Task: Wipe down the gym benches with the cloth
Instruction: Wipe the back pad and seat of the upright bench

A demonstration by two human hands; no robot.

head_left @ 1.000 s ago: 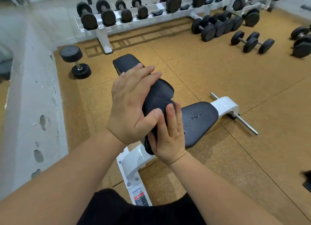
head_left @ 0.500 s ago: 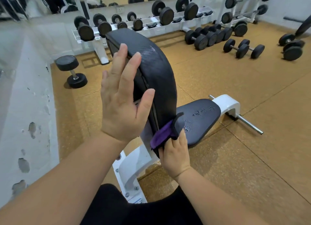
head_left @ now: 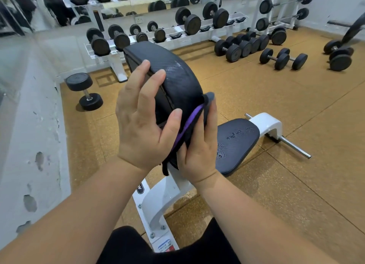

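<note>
Bracing the raised backrest [head_left: 177,74] at its side edge, the left hand [head_left: 142,129] lies nearly flat, likely steadying it while the right hand [head_left: 199,149], fingers straight, presses the purple cloth [head_left: 190,121] against its lower face to wipe.

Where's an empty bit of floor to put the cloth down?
The widest bare floor lies right of the bench seat, up to the loose dumbbells. A narrower strip runs between the wall and the bench seat, nearer than the upright dumbbell. Near the rack it is crowded, and the seat has wet drops.
</note>
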